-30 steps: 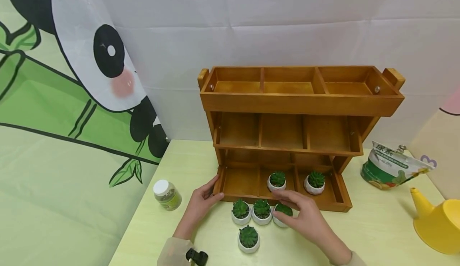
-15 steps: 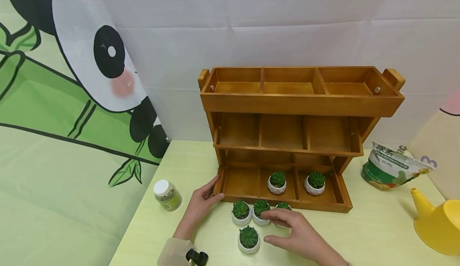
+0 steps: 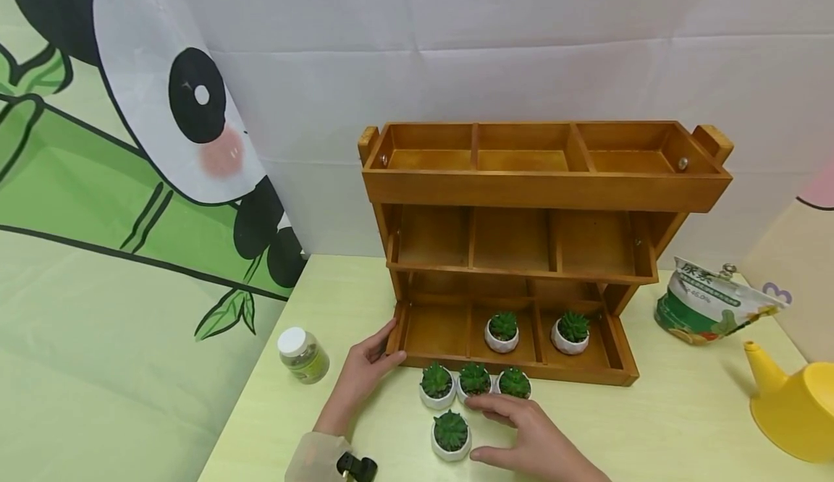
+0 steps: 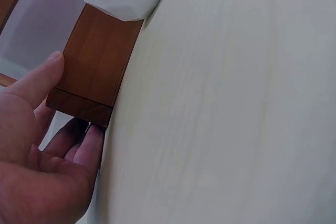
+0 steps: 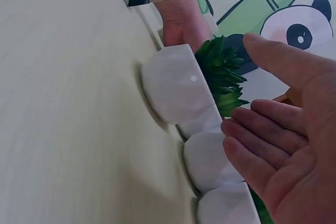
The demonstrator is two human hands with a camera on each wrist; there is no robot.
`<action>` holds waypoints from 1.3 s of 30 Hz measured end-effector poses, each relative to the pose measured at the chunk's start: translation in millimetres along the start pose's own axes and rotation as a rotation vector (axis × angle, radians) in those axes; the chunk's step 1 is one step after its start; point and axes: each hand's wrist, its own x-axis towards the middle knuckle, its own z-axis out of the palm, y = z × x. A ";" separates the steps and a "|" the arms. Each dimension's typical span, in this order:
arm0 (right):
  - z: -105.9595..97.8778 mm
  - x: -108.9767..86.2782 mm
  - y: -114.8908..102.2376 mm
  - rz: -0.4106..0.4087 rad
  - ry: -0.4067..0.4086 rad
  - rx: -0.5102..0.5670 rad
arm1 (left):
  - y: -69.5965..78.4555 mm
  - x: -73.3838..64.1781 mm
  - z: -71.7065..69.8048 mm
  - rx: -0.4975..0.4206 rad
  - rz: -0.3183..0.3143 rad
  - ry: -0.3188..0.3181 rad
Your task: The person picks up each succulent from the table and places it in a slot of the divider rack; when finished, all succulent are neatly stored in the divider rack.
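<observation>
I'm finding three potted succulents (image 3: pixel 474 379) lining up side by side along the front of the wooden shelf (image 3: pixel 547 190), so they are standing in the way between it and the front succulent (image 3: pixel 451 435), which is sitting on the worktop at the near side of that row. The right hand (image 3: pixel 531 438) is hovering just beside that front pot, its thumb and fingers spreading well apart (whether a fingertip is brushing a pot, I can't tell from here). The left hand (image 3: pixel 365 362) is gripping the left end of the lowest tier, thumb pressing one side of the board and fingers curling about the end. A black device (image 3: pixel 357 465) is sitting at the left cuff. Farther left, a white-lidded jar (image 3: pixel 303 354) is standing; off to the right I'm making out a clipped green-and-white bag (image 3: pixel 710 301) and, nearer, a yellow watering can (image 3: pixel 791 402).

The shelf is carrying three tiers, each dividing into three compartments. In the lowest, one small succulent (image 3: pixel 502 331) is occupying the middle compartment and another succulent (image 3: pixel 570 332) the right one, both standing upright in white pots.

Everything is resting on a pale yellow worktop (image 3: pixel 684 431). Behind it I'm seeing a creased white cloth (image 3: pixel 417 69) hanging, with a panda print (image 3: pixel 195 142) filling the left side.
</observation>
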 end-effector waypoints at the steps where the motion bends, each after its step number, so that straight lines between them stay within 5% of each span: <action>1: 1.0 0.1 0.9 0.009 -0.001 -0.005 | -0.1 -0.3 0.0 -0.002 -0.006 0.001; 12: 14.5 4.4 12.8 0.037 -0.030 -0.082 | -4.4 1.3 -0.3 -0.006 0.013 -0.006; 26: 37.1 12.2 23.0 -0.021 0.062 -0.266 | -3.0 0.1 -0.3 -0.014 0.001 -0.001; 39: 46.4 19.3 21.0 0.035 0.081 -0.236 | -4.2 0.6 -0.2 -0.031 0.012 -0.002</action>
